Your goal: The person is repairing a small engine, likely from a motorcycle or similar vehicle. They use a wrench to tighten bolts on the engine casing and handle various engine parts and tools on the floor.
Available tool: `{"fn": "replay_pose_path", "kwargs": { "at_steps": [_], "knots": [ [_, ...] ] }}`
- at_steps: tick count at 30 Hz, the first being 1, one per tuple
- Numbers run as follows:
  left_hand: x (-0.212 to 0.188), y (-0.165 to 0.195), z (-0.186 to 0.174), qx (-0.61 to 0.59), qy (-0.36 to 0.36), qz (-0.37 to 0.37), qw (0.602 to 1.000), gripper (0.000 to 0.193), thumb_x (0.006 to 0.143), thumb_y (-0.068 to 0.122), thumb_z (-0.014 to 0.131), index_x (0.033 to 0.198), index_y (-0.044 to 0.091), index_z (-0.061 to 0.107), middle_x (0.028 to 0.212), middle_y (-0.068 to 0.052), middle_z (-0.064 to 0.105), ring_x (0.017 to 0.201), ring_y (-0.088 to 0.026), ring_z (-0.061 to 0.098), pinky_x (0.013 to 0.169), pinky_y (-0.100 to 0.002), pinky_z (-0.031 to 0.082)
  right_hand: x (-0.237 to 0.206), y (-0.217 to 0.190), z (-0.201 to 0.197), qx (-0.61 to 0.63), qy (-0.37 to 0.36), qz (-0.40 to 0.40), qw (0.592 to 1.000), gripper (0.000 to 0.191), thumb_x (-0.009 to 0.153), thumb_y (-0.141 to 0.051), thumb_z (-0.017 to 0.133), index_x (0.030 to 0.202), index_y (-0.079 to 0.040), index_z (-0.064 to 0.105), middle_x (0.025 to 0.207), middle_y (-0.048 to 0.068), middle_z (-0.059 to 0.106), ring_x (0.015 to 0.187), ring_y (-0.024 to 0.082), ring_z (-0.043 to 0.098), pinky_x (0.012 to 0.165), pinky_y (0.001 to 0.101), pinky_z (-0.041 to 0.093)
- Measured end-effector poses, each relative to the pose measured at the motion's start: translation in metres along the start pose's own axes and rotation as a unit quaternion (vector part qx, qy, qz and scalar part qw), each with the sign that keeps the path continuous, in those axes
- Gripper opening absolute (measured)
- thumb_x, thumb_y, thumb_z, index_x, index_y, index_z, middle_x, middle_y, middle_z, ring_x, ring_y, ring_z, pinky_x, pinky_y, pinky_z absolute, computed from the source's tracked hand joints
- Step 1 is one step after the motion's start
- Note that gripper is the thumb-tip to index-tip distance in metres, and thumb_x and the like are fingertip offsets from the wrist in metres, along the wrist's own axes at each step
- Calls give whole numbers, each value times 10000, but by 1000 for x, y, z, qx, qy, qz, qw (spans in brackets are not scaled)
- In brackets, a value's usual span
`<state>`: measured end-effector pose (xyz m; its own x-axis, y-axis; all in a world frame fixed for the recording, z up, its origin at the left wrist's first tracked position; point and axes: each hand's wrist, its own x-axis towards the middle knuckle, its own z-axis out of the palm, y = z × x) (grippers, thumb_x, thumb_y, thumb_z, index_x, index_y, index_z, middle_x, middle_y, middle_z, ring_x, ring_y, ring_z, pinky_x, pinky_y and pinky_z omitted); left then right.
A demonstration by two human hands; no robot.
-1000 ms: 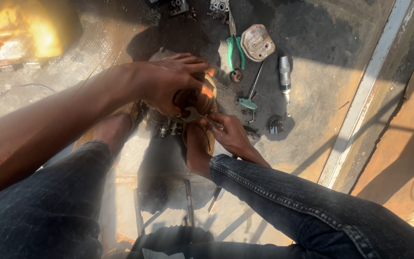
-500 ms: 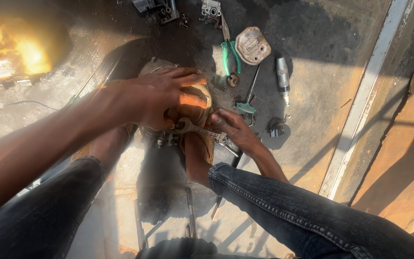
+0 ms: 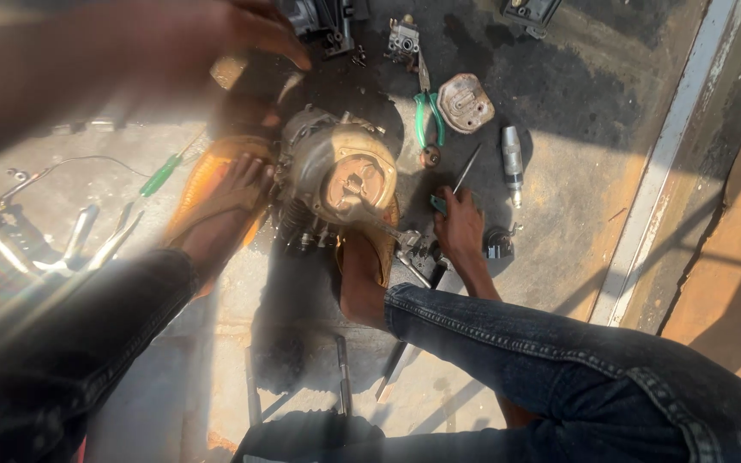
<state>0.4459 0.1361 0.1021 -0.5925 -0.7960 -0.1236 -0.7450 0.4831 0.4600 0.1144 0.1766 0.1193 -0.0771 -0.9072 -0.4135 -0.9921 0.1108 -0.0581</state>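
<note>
Rusty engine casing (image 3: pixel 336 176) sits wedged between both sandalled feet, steadying it. The right hand (image 3: pixel 459 230) grips a teal-handled screwdriver (image 3: pixel 456 182) on the ground; the left hand (image 3: pixel 216 34) hovers blurred, fingers loosely spread, holding nothing.

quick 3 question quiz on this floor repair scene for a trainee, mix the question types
1. True or false: the right hand rests on the floor beside the screwdriver with the teal handle.
2. Multiple choice: what lies just left of the round metal cover? A) a hammer B) green-handled pliers C) a paint brush
3. Fill in: the small engine sits between the person's two ____.

Key
1. True.
2. B.
3. Feet: the left foot in an orange sandal on one side, the right foot on the other. The left hand is raised above, blurred.
</note>
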Motion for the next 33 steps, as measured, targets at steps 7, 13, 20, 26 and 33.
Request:
{"fn": "replay_pose_path", "kwargs": {
  "at_steps": [7,13,20,26,33],
  "knots": [
    [-75,57,-97,46,14,-1,999,516,899,200,657,1387,70,550,1309,-165,588,1222,-314,540,1014,-455,470,-61,11,-92,323,-100,-72,938,463,804,-52,852,1238,-71,693,930,74,678,851,210,706,744,338,593],
    [-125,175,-316,-71,-61,68,993,434,936,365,738,1278,120,631,1085,-84,708,913,-232,720,811,-422,622,-146,-28,-285,313,-169,-154,922,465,775,-35,798,1221,-61,670,1051,157,738,976,290,738,901,400,635],
    [-148,262,-227,-465,250,112,842,619,1011,486,603,1403,31,451,1087,-145,736,1024,-257,732,1103,-610,350,-247,-145,-324,271,-10,-287,919,415,830,49,722,1226,-25,623,1204,112,645,1118,211,678,969,327,570],
    [-193,194,-143,-477,603,-72,636,213,1126,239,542,1217,80,651,1029,-79,741,882,-163,711,809,-313,585,-250,-199,-249,357,-30,-317,878,501,888,16,729,1315,-119,504,1193,61,673,1124,158,682,995,297,560],
    [-257,121,-26,-637,443,-416,475,571,926,204,541,1469,217,365,1107,-167,712,884,-291,699,795,-469,547,-141,-211,-99,90,26,-361,928,488,827,-127,820,1274,-74,633,1068,80,650,966,186,662,835,325,551]
  ]
}}
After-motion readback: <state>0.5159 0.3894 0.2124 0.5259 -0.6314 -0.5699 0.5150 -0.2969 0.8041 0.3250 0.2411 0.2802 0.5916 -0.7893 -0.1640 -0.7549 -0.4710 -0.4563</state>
